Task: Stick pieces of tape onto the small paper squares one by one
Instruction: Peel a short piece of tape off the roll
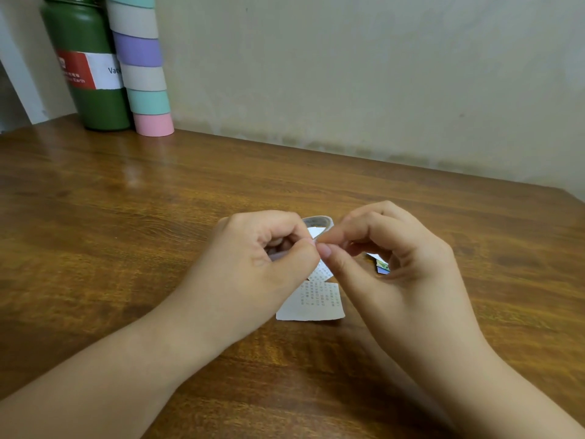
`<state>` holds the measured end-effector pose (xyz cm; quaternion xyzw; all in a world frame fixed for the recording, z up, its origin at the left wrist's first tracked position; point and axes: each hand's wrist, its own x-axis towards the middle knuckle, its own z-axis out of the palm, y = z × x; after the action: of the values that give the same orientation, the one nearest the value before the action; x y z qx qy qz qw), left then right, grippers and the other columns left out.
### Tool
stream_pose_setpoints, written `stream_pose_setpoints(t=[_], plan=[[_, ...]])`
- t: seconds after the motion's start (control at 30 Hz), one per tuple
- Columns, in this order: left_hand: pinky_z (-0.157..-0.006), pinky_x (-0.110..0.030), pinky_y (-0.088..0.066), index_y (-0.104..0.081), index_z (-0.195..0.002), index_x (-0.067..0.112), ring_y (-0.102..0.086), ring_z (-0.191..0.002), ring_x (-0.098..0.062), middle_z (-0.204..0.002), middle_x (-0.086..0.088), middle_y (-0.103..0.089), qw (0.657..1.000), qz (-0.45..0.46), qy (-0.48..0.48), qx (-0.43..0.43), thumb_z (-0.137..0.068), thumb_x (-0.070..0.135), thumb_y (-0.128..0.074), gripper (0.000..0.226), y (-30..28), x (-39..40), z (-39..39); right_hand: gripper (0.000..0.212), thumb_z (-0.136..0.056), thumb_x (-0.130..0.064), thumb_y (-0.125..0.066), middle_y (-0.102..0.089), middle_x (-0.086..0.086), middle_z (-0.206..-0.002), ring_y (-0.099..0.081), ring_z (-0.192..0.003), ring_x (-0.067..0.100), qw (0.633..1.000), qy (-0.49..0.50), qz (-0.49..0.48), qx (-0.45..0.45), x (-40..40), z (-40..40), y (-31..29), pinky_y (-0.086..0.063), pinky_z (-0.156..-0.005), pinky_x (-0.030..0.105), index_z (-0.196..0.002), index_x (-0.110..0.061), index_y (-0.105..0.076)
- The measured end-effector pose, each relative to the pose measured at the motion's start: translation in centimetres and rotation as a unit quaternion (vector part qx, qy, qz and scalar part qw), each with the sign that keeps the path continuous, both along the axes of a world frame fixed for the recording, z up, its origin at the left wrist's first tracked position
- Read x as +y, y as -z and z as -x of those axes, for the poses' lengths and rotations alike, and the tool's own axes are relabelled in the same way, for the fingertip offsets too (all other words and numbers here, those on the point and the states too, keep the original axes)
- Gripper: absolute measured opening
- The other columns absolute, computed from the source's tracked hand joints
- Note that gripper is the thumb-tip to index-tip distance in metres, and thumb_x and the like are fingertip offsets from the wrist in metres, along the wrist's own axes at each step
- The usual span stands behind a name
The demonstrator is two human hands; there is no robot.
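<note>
Left hand (272,248) and right hand (380,248) pinch what seems a tape piece (316,239) together; it may fold onto itself

Covering most of the tape roll (317,222) with both hands, only its far rim showing. Hiding the upper part of the printed paper (311,299); print too small to read. Blocking most of the colourful squares (382,266) behind the right hand (402,264). Cropping the green bottle (88,68) and stacked rolls (142,71) at the top edge.
</note>
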<state>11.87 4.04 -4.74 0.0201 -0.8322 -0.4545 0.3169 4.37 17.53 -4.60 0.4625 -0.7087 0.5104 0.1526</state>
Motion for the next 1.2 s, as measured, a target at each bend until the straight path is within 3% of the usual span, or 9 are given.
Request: stream_pose_setpoints(t=[0.1, 0.23, 0.47, 0.6, 0.77, 0.87, 0.93, 1.07, 1.2], plan=[[-0.046, -0.014, -0.033, -0.06, -0.061, 0.016, -0.043, -0.045, -0.002, -0.048, -0.001, -0.052, 1.0, -0.002, 0.009, 0.003, -0.067, 0.042, -0.049, 0.029, -0.2, 0.1, -0.1, 0.005, -0.077, -0.018, -0.071, -0.06, -0.011, -0.08, -0.059, -0.078, 0.012, 1.0, -0.019, -0.004, -0.011, 0.1, 0.0, 0.0, -0.047, -0.068, 0.021, -0.074, -0.02, -0.068], [-0.044, -0.013, -0.03, -0.058, -0.059, 0.011, -0.036, -0.042, -0.002, -0.043, 0.0, -0.046, 0.999, -0.028, 0.026, 0.002, -0.064, 0.042, -0.049, 0.033, -0.3, 0.1, -0.1, 0.007, -0.079, -0.013, -0.069, -0.058, -0.008, -0.082, -0.057, -0.078, 0.005, 0.999, -0.032, -0.014, 0.017, 0.1, -0.1, -0.2, -0.04, -0.071, 0.008, -0.076, -0.019, -0.066], [-0.044, -0.015, -0.027, -0.059, -0.062, 0.015, -0.031, -0.045, -0.004, -0.047, 0.005, -0.038, 0.999, -0.013, 0.034, -0.024, -0.065, 0.048, -0.049, 0.035, -0.2, -0.3, -0.1, 0.01, -0.085, -0.009, -0.064, -0.055, -0.008, -0.087, -0.054, -0.08, 0.004, 0.995, -0.089, -0.039, 0.009, 0.3, 0.2, -0.5, -0.039, -0.074, 0.009, -0.08, -0.018, -0.063], [-0.049, -0.02, -0.032, -0.059, -0.061, 0.019, -0.038, -0.052, -0.002, -0.051, 0.006, -0.045, 0.998, -0.028, 0.046, -0.038, -0.064, 0.049, -0.048, 0.032, -0.2, -0.2, -0.1, 0.007, -0.089, -0.013, -0.061, -0.055, -0.007, -0.092, -0.053, -0.086, 0.008, 0.993, -0.091, -0.065, 0.031, 0.3, 0.5, -0.5, -0.039, -0.077, 0.012, -0.083, -0.016, -0.062], [-0.047, -0.02, -0.029, -0.06, -0.055, 0.021, -0.031, -0.043, -0.004, -0.041, 0.01, -0.037, 0.985, -0.161, 0.055, -0.034, -0.066, 0.036, -0.055, 0.019, -0.7, -0.4, 0.1, 0.009, -0.088, -0.029, -0.056, -0.046, -0.022, -0.108, -0.049, -0.107, 0.011, 0.984, -0.12, -0.134, 0.016, 1.1, 0.7, -0.6, -0.034, -0.089, 0.012, -0.083, -0.026, -0.062], [-0.044, -0.02, -0.028, -0.062, -0.056, 0.019, -0.026, -0.04, -0.008, -0.042, 0.007, -0.032, 0.961, -0.277, 0.028, 0.001, -0.083, 0.019, -0.05, 0.03, -1.3, -1.4, 0.4, 0.003, -0.083, -0.033, -0.064, -0.045, -0.027, -0.118, -0.041, -0.124, 0.005, 0.97, -0.169, -0.15, -0.085, 1.4, 0.8, -0.6, -0.031, -0.099, 0.016, -0.082, -0.03, -0.064], [-0.048, -0.025, -0.03, -0.063, -0.061, 0.017, -0.028, -0.042, -0.01, -0.045, 0.004, -0.035, 0.952, -0.306, 0.027, 0.004, -0.093, 0.012, -0.043, 0.038, -1.6, -1.4, 0.3, 0.008, -0.077, -0.031, -0.068, -0.049, -0.024, -0.118, -0.045, -0.119, -0.002, 0.961, -0.19, -0.093, -0.178, 1.5, 1.0, -0.6, -0.036, -0.097, 0.021, -0.085, -0.03, -0.068], [-0.055, -0.029, -0.03, -0.065, -0.082, 0.009, -0.033, -0.046, -0.011, -0.049, 0.0, -0.041, 0.96, -0.279, 0.014, -0.013, -0.094, 0.008, -0.038, 0.03, -1.5, -1.0, 0.1, 0.031, -0.067, -0.03, -0.06, -0.058, -0.018, -0.113, -0.053, -0.106, 0.003, 0.935, -0.203, -0.008, -0.289, 1.4, 1.4, -0.6, -0.042, -0.089, 0.025, -0.095, -0.031, -0.072], [-0.057, -0.029, -0.031, -0.058, -0.104, 0.025, -0.035, -0.049, -0.009, -0.051, 0.002, -0.045, 0.959, -0.281, 0.018, -0.024, -0.092, 0.007, -0.047, 0.025, -1.5, -1.1, 0.2, 0.043, -0.069, -0.014, -0.052, -0.062, -0.014, -0.109, -0.052, -0.106, 0.006, 0.924, -0.193, 0.008, -0.329, 1.3, 1.7, -0.6, -0.036, -0.094, 0.033, -0.101, -0.034, -0.072]])
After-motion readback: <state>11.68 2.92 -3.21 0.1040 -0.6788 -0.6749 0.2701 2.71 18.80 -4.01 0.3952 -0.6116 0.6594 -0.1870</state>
